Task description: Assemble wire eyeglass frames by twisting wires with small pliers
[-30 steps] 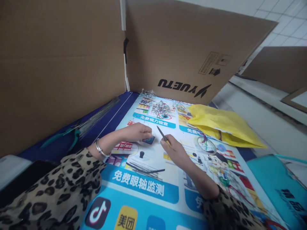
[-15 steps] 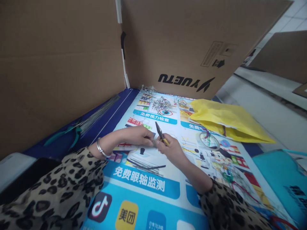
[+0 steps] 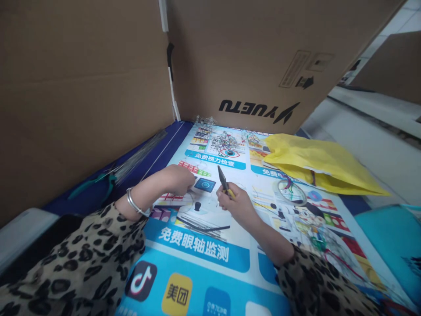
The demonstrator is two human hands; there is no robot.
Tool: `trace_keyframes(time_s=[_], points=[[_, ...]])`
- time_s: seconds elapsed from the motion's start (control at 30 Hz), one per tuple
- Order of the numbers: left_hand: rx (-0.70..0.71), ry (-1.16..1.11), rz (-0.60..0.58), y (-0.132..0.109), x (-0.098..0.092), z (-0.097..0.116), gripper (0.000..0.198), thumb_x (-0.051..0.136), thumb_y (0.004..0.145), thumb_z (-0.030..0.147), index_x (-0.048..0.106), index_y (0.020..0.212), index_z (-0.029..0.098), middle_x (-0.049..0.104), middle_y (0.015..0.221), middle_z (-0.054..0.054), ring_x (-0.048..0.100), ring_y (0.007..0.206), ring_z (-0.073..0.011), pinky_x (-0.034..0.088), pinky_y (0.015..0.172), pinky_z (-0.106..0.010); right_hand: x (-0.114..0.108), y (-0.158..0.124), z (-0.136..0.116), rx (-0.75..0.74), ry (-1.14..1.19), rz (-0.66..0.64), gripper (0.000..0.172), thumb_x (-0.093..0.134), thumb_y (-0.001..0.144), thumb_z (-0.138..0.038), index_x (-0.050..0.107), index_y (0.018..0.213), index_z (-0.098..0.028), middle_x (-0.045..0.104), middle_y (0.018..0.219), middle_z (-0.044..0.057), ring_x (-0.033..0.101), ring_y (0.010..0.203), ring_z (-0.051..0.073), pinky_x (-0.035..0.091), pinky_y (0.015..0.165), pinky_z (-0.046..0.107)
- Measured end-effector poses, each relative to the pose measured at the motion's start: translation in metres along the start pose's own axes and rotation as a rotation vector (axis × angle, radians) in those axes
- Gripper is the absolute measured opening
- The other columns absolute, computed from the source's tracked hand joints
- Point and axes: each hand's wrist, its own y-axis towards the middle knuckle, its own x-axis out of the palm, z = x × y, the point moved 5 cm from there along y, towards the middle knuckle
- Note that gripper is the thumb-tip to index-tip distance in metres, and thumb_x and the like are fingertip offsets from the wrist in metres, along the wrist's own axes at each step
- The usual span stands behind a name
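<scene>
My right hand (image 3: 232,197) is wrapped round a pair of pliers (image 3: 223,177) with yellow handles, the dark jaws pointing up and away from me. To its left, apart from it, my left hand (image 3: 179,180) is closed above the printed sheet (image 3: 210,272). Its fingertips are turned down, and what they hold, if anything, is too small to make out. Between the hands and me lie several thin dark and pale strips (image 3: 204,226) on the sheet.
Cardboard walls (image 3: 85,66) stand left and behind. A heap of wire bits (image 3: 226,140) lies at the back. Teal-handled pliers (image 3: 108,184) and a bundle of thin wires (image 3: 144,151) lie left; a tape roll (image 3: 292,192), yellow bag (image 3: 315,158) and teal pouch (image 3: 388,245) right.
My left hand has moved left, away from my right hand; the two were almost touching before. My right hand stays nearly in place with the pliers. The view has shifted slightly.
</scene>
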Motion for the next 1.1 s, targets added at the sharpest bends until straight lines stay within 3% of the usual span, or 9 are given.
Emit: trace_keyframes(time_s=[0.17, 0.27, 0.5, 0.83, 1.1], points=[[0.108, -0.058, 0.008, 0.003, -0.002, -0.004, 0.008, 0.054, 0.054, 0.012, 0.057, 0.053, 0.019, 0.052, 0.048, 0.001, 0.035, 0.044, -0.0104, 0.021, 0.047, -0.024, -0.002, -0.002, -0.001, -0.015, -0.027, 0.038, 0.014, 0.052, 0.076, -0.034, 0.05, 0.074, -0.02, 0.051, 0.056, -0.003, 0.048, 0.051, 0.01, 0.041, 0.05, 0.023], [0.174, -0.254, 0.05, 0.006, -0.006, -0.002, 0.006, 0.051, 0.06, 0.015, 0.056, 0.06, 0.018, 0.055, 0.055, 0.002, 0.043, 0.051, -0.0107, 0.026, 0.049, -0.022, -0.008, -0.003, 0.001, -0.029, -0.032, 0.14, 0.015, 0.051, 0.076, -0.035, 0.052, 0.075, -0.02, 0.052, 0.06, -0.002, 0.049, 0.054, 0.011, 0.041, 0.051, 0.023], [0.234, -0.756, 0.004, 0.011, -0.002, 0.009, 0.007, 0.049, 0.069, 0.019, 0.051, 0.075, 0.017, 0.054, 0.06, 0.004, 0.047, 0.053, -0.0088, 0.037, 0.051, -0.019, -0.023, 0.002, 0.014, -0.011, 0.053, 0.36, 0.021, 0.051, 0.076, -0.041, 0.053, 0.08, -0.02, 0.053, 0.06, -0.002, 0.051, 0.055, 0.013, 0.042, 0.051, 0.024], [0.288, -1.036, -0.071, 0.012, 0.009, 0.024, 0.013, 0.059, 0.072, 0.025, 0.055, 0.077, 0.014, 0.055, 0.065, 0.002, 0.05, 0.057, -0.008, 0.04, 0.056, -0.021, -0.026, -0.001, 0.003, -0.081, -0.277, 0.419, 0.016, 0.048, 0.077, -0.036, 0.053, 0.077, -0.021, 0.054, 0.063, -0.002, 0.048, 0.058, 0.013, 0.038, 0.058, 0.025], [0.279, -1.138, -0.124, 0.014, 0.018, 0.031, 0.016, 0.061, 0.072, 0.024, 0.049, 0.074, 0.015, 0.055, 0.06, 0.003, 0.05, 0.052, -0.0071, 0.038, 0.051, -0.02, -0.032, 0.004, 0.012, -0.052, -0.168, 0.426, 0.017, 0.046, 0.078, -0.038, 0.051, 0.078, -0.021, 0.053, 0.062, -0.002, 0.049, 0.057, 0.013, 0.039, 0.056, 0.025]])
